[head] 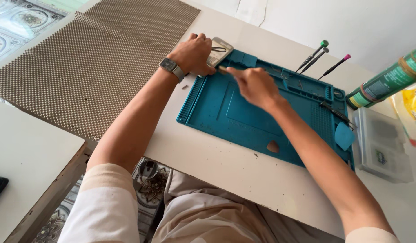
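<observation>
White table [226, 168] carries blue mat [244, 117] and woven mat [95, 58].

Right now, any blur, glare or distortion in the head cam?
Head view: right hand is motion-smeared, while the left hand and blue mat look sharp. Lighting is soft and even, with faint shadows and no glare. Wide-angle stretch shows at the edges, where the green can leans.

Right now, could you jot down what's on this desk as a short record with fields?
Surface: white table with a teal work mat
Left hand: wears a wristwatch, presses on a small flat device at the mat's far corner
Right hand: holds a thin tool, blurred, tip towards the device
Beyond the mat: three screwdrivers
On the mat: blue pick, tweezers
Left of it: brown mesh mat
</observation>
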